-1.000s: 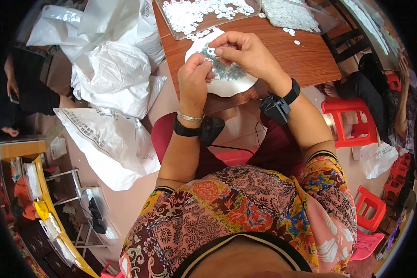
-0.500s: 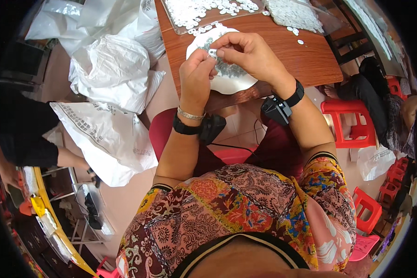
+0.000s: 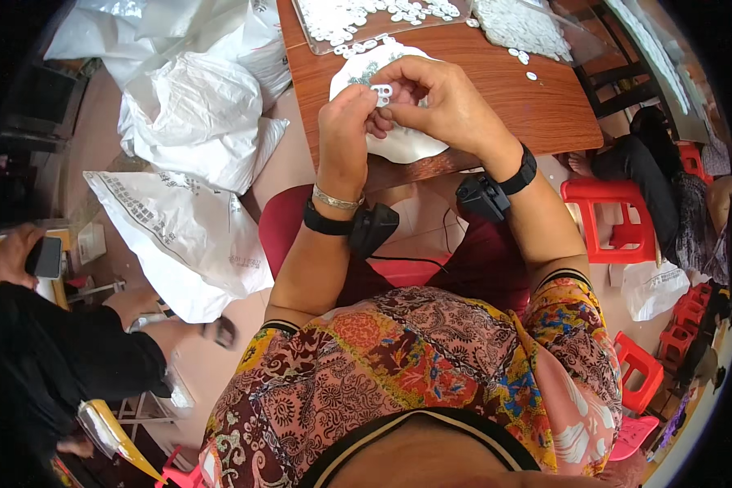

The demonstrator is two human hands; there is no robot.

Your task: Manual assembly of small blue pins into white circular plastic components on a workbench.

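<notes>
Above the near side of a wooden table, both my hands meet at one small white plastic piece (image 3: 383, 95) with two holes. My left hand (image 3: 350, 126) pinches its left edge between thumb and finger. My right hand (image 3: 447, 102) curls around the other side, its index finger above the piece and its thumb below. Beneath my hands lies a round white dish (image 3: 407, 151) with small grey-green parts in it, mostly hidden by my fingers. Each wrist wears a black strap with a small black device.
A clear tray (image 3: 325, 47) of white pieces stands on the wooden table (image 3: 537, 114). Beside it lies a bag of white pieces (image 3: 520, 28). White sacks (image 3: 191, 114) fill the floor at left. A red stool (image 3: 610, 220) stands at right. At far left, a person's hand (image 3: 8, 256) holds a phone.
The white piece has turned its two-holed face into view, and my right thumb has dropped below it. The person at left has moved nearer, bringing the phone higher in view.
</notes>
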